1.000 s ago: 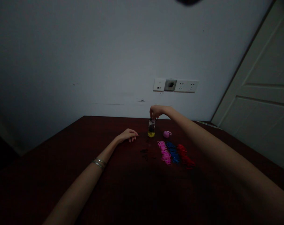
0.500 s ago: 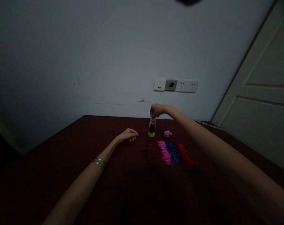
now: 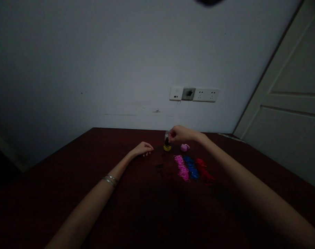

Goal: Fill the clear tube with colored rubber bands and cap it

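Observation:
A clear glass jar (image 3: 167, 147) stands upright near the back of the table, with yellow stuff at its bottom and dark stuff above. My right hand (image 3: 180, 133) is at the jar's right side and covers part of it. Its fingers are curled together; whether anything is in them is too dark to make out. My left hand (image 3: 142, 148) lies on the table left of the jar, fingers loosely stretched out, holding nothing. Between my arms lie several faint dark strands (image 3: 159, 166), pink strands (image 3: 182, 168), blue strands (image 3: 191, 167) and red strands (image 3: 204, 171).
A small pink round thing with a loop (image 3: 183, 148) sits just right of the jar. The dark red table (image 3: 116, 138) meets a pale wall (image 3: 121, 69) bearing sockets (image 3: 205, 94). A white door (image 3: 289, 86) stands at the right.
My right hand has come down from above the jar's mouth to the jar's right side. My left hand has stayed where it was.

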The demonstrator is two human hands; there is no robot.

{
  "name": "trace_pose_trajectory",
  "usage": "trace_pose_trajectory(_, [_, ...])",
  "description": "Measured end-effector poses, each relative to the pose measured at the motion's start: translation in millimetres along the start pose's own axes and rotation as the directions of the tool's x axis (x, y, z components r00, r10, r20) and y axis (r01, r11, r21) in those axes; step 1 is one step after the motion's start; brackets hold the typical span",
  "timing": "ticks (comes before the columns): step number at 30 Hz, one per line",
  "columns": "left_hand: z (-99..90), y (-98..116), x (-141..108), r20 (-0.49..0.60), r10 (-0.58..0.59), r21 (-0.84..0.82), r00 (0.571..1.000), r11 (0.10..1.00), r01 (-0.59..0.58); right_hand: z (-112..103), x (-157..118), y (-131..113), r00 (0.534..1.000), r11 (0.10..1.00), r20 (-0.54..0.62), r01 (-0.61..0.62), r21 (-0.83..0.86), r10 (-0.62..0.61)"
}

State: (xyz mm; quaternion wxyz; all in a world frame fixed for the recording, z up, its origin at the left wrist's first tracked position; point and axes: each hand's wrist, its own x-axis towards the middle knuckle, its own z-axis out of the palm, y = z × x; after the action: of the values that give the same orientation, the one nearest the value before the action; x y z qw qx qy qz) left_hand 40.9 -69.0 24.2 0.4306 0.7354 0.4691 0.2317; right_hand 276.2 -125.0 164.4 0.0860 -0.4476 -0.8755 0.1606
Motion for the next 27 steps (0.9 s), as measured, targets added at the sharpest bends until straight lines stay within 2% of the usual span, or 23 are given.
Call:
trace_pose_trajectory(3, [9.1, 9, 1, -0.011, 0.054, 0.143, 0.998, 0.988, -0.052, 35, -22, 0, 0.994, 0.996, 0.089, 0.058, 0.063, -0.064])
trace_pose_trajectory(6, [22.1, 20, 3, 0.012, 0.188, 0.275, 0.982, 0.944, -0.184, 67, -36, 5, 0.992, 0.994, 0.112, 0.053, 0.096, -0.064])
trace_pose_trajectory(10, [39.3, 30, 4, 0.031, 0.258, 0.42, 0.966, 0.873, -0.247, 92, -45, 10, 0.987, 0.992, 0.14, 0.07, 0.108, -0.085])
trace_pose_trajectory(14, [49.7, 34, 2, -0.012, 0.262, 0.524, 0.965, 0.824, -0.218, 103, -46, 13, 0.986, 0.995, 0.154, 0.054, 0.078, -0.066])
trace_pose_trajectory(18, [52.0, 34, 0, -0.043, 0.263, 0.577, 0.964, 0.794, -0.191, 110, -45, 13, 0.982, 0.996, 0.172, 0.067, 0.056, -0.076])
trace_pose_trajectory(23, [45.5, 38, -2, 0.016, 0.278, 0.521, 0.96, 0.818, -0.245, 112, -44, 9, 0.981, 0.996, 0.188, 0.041, 0.083, -0.056])
trace_pose_trajectory(27, [36.0, 43, -13, 0.092, 0.285, 0.411, 0.954, 0.862, -0.297, 113, -41, 6, 0.986, 0.99, 0.141, 0.07, 0.121, -0.087])
